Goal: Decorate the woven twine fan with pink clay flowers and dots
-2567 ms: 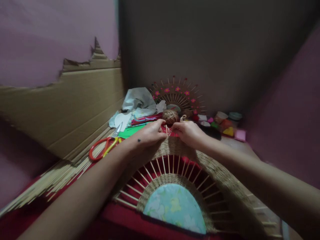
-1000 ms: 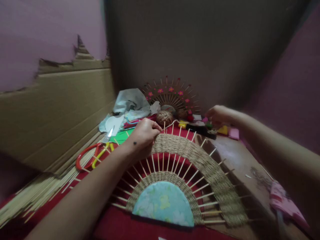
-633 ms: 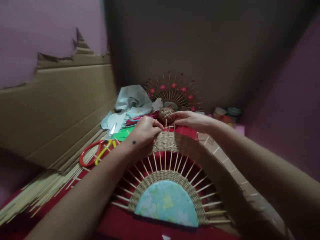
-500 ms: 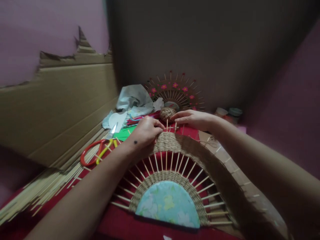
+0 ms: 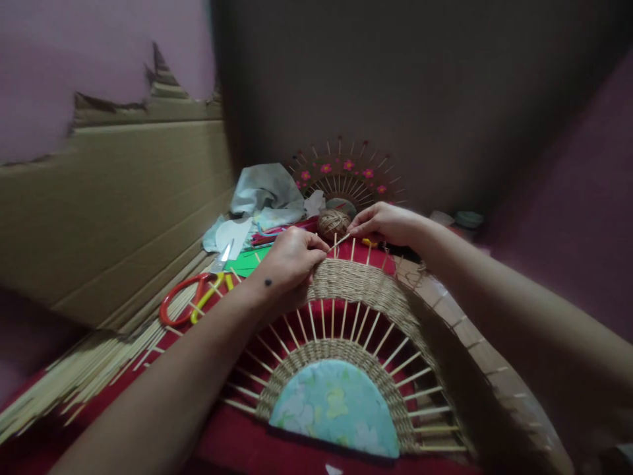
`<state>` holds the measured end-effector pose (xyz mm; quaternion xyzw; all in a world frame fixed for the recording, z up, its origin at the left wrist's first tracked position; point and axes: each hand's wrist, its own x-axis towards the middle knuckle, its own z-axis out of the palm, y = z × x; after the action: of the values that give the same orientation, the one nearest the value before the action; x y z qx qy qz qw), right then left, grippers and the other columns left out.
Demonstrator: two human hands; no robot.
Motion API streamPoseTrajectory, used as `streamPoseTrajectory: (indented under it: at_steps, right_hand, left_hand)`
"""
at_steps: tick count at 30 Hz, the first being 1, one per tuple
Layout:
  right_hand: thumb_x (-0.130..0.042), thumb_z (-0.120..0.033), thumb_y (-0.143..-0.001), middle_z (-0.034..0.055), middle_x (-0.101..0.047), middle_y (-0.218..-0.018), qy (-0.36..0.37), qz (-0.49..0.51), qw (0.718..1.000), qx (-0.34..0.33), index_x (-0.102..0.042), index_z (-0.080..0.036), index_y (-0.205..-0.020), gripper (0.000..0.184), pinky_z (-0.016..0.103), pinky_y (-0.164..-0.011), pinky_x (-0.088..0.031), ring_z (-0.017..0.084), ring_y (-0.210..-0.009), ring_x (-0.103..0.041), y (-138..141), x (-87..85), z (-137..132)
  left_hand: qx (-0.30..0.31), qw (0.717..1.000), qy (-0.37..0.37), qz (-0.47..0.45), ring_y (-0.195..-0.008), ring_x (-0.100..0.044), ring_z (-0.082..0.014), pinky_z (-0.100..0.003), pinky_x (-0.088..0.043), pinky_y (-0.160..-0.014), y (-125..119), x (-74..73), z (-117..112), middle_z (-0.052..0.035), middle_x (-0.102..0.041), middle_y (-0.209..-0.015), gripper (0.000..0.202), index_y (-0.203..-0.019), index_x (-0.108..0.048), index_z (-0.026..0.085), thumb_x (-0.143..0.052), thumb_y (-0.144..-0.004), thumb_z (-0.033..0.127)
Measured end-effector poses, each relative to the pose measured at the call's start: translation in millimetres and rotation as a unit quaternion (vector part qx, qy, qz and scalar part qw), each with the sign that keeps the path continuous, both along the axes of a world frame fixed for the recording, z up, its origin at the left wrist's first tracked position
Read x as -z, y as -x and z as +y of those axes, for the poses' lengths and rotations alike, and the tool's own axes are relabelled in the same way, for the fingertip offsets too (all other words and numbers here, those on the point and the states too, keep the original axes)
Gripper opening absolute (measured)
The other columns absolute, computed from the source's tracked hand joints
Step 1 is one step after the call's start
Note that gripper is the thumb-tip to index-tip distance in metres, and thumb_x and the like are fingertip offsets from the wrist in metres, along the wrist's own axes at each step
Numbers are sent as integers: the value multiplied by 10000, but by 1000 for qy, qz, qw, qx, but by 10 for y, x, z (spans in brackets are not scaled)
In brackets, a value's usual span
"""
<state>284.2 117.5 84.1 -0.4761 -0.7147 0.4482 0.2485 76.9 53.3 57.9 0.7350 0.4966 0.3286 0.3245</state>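
A half-round woven fan [image 5: 368, 280] of thin sticks and twisted twine lies before me, its base a half disc of blue floral cloth [image 5: 336, 409]. My left hand [image 5: 297, 254] grips the fan's outer woven band at the top, thumb and fingers pinched at its edge. From there a short length of twine [image 5: 339, 243] runs taut to my right hand [image 5: 383, 223], whose fingertips are pinched on it. Bare stick ends stand up past the band near both hands. A ball of twine [image 5: 333, 224] sits just behind them. The left fingers under the band are hidden.
Scissors [image 5: 185, 300] with red and yellow handles lie left of the fan, beside a bundle of thin sticks [image 5: 84, 376]. A cardboard sheet [image 5: 148, 198] stands at the left. Behind are crumpled pale cloth [image 5: 267, 191] and a finished-looking fan with pink flowers [image 5: 341, 175].
My right hand has closed from loosely spread fingers to a pinch on the twine, which is now stretched up and right. My left hand stays at the band; the view has shifted slightly.
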Motion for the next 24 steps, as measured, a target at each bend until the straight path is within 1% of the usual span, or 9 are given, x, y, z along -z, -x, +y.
streamPoseTrajectory:
  at_steps: [3,5,10,13,16,18,20,22,24]
  right_hand:
    - [-700,-181,-619,-31,-539,-479,38,-13,999,10,-649,-200,-575,70,214,-376,-313,70,-405,-408,-4,78,19]
    - [-722,-184,-584,-18,-554,-477,56,-32,998,8,-655,-196,-558,73,217,-367,-325,75,-397,-416,-32,78,-4]
    - [-701,-203,-586,-15,-563,-484,28,-62,998,0,-693,-192,-585,14,215,-357,-275,64,-399,-376,-143,-115,-97]
    - [-695,-171,-579,-13,-583,-515,-5,-86,996,-15,-707,-185,-582,19,218,-416,-310,75,-460,-427,-152,-239,-171]
    - [-678,-157,-608,5,-644,-641,-111,-155,980,-53,-740,-196,-656,87,242,-549,-383,116,-599,-523,-115,-272,-314]
    - [-653,-161,-646,15,-647,-693,-228,-224,945,-64,-753,-206,-698,121,259,-588,-384,132,-642,-538,-87,-243,-457]
    - [-639,-150,-662,14,-624,-693,-316,-271,908,-54,-755,-222,-698,141,262,-564,-361,123,-614,-515,-69,-191,-615]
    - [-623,-144,-679,10,-613,-696,-349,-289,890,-47,-752,-233,-707,160,259,-544,-340,114,-595,-498,-67,-137,-754]
    - [-609,-142,-692,10,-617,-689,-337,-283,898,-29,-742,-215,-709,152,255,-543,-340,113,-593,-503,-81,-92,-847]
  left_hand:
    - [-3,1000,-3,8,-370,-460,-82,-205,-342,-417,-1,-10,-16,17,-531,-422,199,-816,-705,121,-537,-709,138]
    - [1,1000,1,9,-370,-460,-83,-204,-336,-414,-6,-15,-24,17,-521,-407,197,-812,-708,117,-539,-712,135]
    - [10,1000,17,-10,-366,-431,-76,-201,-308,-393,-30,-16,-29,29,-501,-401,218,-849,-707,105,-531,-722,122]
    - [17,1000,16,-7,-382,-441,-74,-202,-324,-413,-29,2,-17,24,-531,-435,207,-841,-705,108,-538,-720,129]
    - [18,999,34,-17,-373,-419,-74,-210,-306,-407,-16,30,-3,24,-523,-429,209,-854,-701,105,-543,-724,149]
    - [24,998,47,-29,-370,-402,-74,-216,-294,-404,-13,43,-6,27,-511,-422,215,-862,-701,105,-545,-724,158]
    - [34,997,52,-34,-376,-390,-76,-221,-284,-410,-18,44,-24,28,-497,-415,213,-855,-704,110,-545,-726,167]
    - [52,997,53,-29,-396,-393,-78,-222,-283,-424,-27,36,-51,28,-498,-421,199,-832,-710,124,-554,-720,178]
    - [62,996,55,-23,-431,-418,-84,-222,-295,-446,-34,24,-71,23,-523,-450,183,-810,-717,141,-584,-693,187]
